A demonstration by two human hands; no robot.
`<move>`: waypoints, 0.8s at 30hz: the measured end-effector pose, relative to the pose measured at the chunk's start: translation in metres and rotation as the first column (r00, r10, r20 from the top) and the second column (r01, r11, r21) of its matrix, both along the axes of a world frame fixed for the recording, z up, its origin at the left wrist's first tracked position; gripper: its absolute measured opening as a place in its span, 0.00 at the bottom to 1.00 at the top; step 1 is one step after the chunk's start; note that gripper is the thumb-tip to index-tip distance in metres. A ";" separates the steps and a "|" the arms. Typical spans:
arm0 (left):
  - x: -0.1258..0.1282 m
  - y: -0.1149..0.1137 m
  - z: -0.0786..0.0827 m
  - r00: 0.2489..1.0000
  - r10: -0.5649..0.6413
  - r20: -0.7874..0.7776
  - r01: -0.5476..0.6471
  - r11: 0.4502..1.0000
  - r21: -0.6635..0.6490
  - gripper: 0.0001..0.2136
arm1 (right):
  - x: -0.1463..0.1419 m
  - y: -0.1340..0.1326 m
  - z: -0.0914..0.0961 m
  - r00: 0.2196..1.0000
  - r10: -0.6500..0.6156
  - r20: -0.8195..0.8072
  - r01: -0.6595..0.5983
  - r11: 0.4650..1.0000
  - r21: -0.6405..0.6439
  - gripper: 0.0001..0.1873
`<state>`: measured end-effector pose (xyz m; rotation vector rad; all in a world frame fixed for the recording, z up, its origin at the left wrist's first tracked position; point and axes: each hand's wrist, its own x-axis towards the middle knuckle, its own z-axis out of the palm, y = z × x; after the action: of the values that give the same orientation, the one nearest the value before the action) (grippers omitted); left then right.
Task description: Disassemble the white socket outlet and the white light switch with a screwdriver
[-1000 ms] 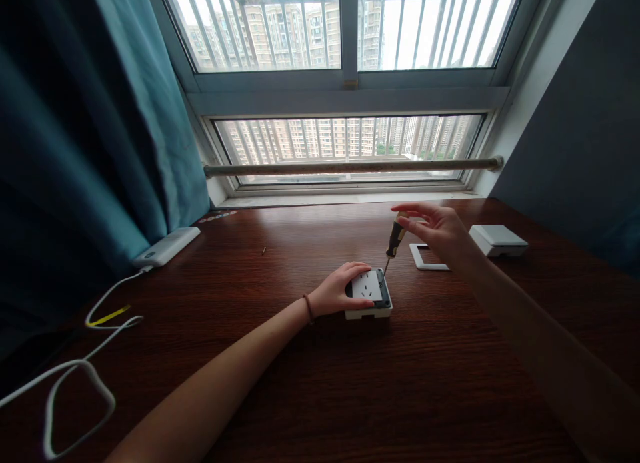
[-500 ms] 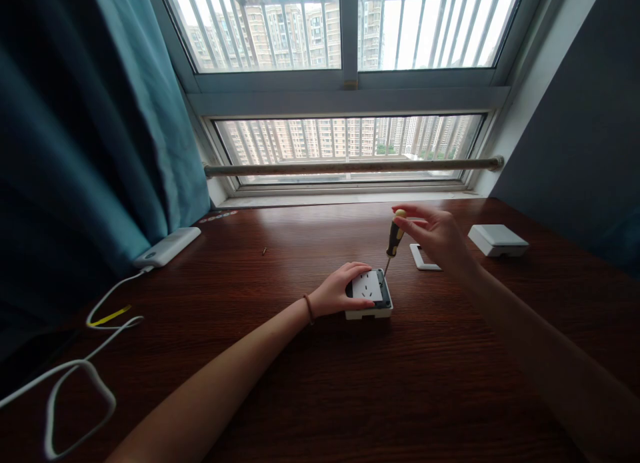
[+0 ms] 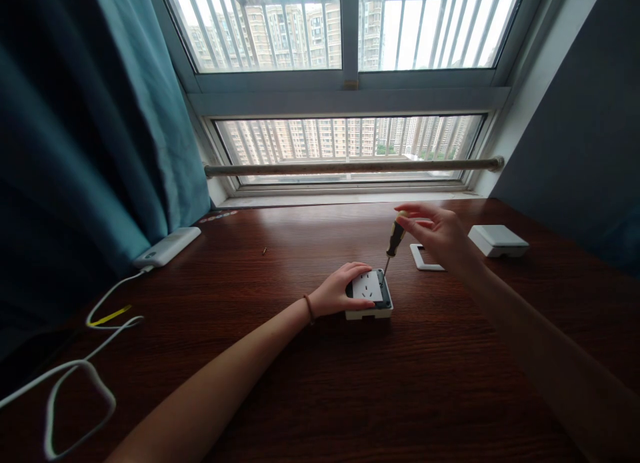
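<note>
A white wall socket (image 3: 369,294) on a white back box lies on the dark wooden desk (image 3: 320,383). My left hand (image 3: 339,291) grips its left side, thumb at the front edge and fingers over the top. My right hand (image 3: 439,235) pinches the top of a small screwdriver (image 3: 395,240) with a black and yellow handle. The screwdriver stands almost upright, with its tip on the socket's far right corner.
A white frame plate (image 3: 424,257) lies just behind my right hand, and a white box (image 3: 498,240) sits further right. A loose screw (image 3: 264,251) lies at mid desk. A white power bank (image 3: 167,246) with a looping white cable (image 3: 80,370) is at the left by the teal curtain.
My right hand's fingers have shifted slightly around the screwdriver's top, which stays on the socket's corner. My left hand and the socket have not moved.
</note>
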<state>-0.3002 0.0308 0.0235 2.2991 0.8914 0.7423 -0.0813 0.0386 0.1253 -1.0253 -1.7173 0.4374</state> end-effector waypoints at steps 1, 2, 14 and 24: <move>0.000 0.000 0.000 1.000 0.001 0.004 -0.001 1.000 -0.001 0.31 | 0.000 0.001 -0.002 0.999 -0.039 0.017 0.038 0.999 0.030 0.14; 0.000 0.000 0.000 1.000 0.000 0.008 0.000 1.000 -0.002 0.31 | 0.001 0.002 -0.003 0.997 -0.073 0.031 0.072 0.996 0.048 0.14; -0.001 0.000 0.001 1.000 -0.002 -0.013 0.003 1.000 0.013 0.31 | -0.002 0.001 -0.002 0.999 0.009 -0.043 -0.010 1.000 -0.015 0.13; -0.001 0.001 0.000 1.000 -0.007 -0.025 0.008 1.000 0.030 0.32 | -0.005 -0.002 -0.003 0.999 0.035 -0.038 -0.035 0.999 0.006 0.13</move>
<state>-0.3010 0.0319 0.0231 2.3414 0.8882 0.7299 -0.0860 0.0371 0.1224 -0.9785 -1.7035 0.4720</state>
